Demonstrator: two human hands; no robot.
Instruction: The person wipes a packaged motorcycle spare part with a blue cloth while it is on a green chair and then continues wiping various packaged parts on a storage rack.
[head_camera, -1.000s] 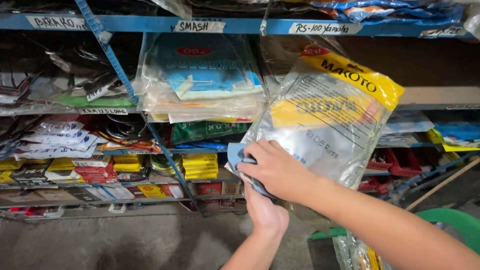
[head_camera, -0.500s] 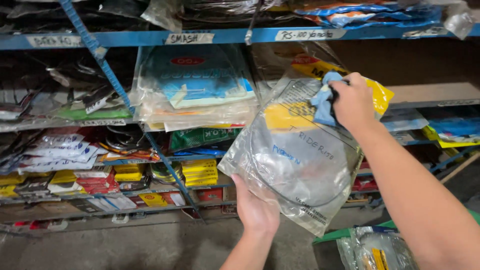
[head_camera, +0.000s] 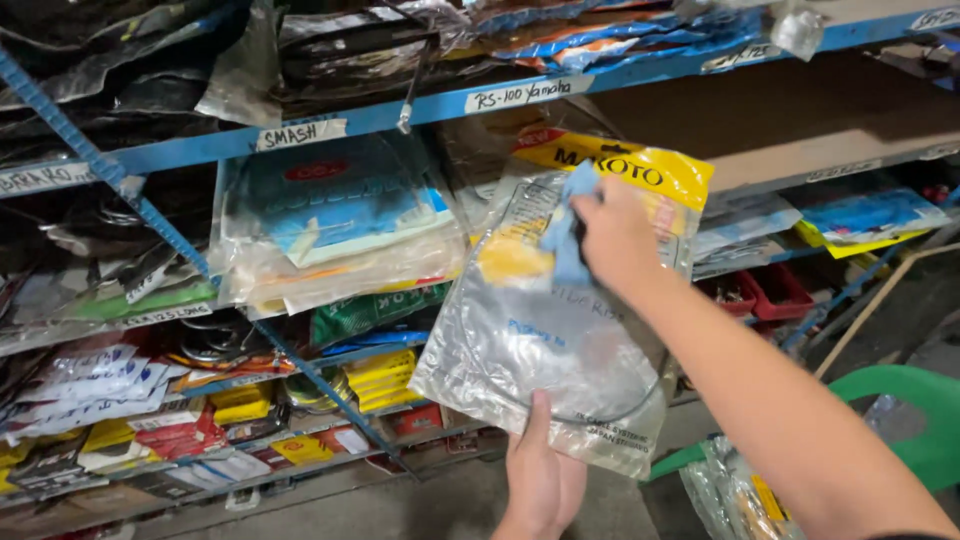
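A clear plastic bag (head_camera: 540, 350) with a yellow header card and a coiled cable inside is held up in front of the shelves. My left hand (head_camera: 542, 478) grips its bottom edge, thumb on the front. My right hand (head_camera: 615, 238) presses a light blue cloth (head_camera: 567, 232) against the bag's upper part, just under the yellow card.
A blue metal shelf rack (head_camera: 330, 125) with handwritten paper labels holds piles of bagged parts and a stack of clear packets (head_camera: 330, 235). Small yellow and red boxes (head_camera: 375, 380) sit lower down. A green plastic chair (head_camera: 915, 420) stands at the right.
My right hand with the cloth went from the bag's lower left up to its top right, then slid left under the yellow card. The bag hangs more upright now.
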